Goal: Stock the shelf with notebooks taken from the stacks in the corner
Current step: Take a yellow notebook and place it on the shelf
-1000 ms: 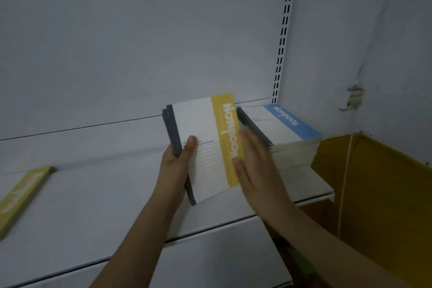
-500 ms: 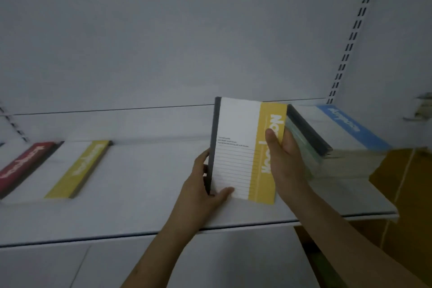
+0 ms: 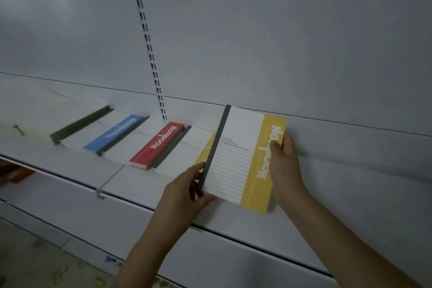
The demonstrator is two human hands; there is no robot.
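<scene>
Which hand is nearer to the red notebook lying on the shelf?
The left. The left hand grips the yellow notebook at its dark spine, on the side toward the red notebook. The right hand holds the far edge.

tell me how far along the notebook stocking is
Done: blue notebooks, red notebooks and a yellow pile already lie on the shelf. In hand: the left hand and right hand grip a yellow notebook over that yellow pile, not yet set down. Left: bare shelf to the right; the corner stacks are out of view.
</scene>
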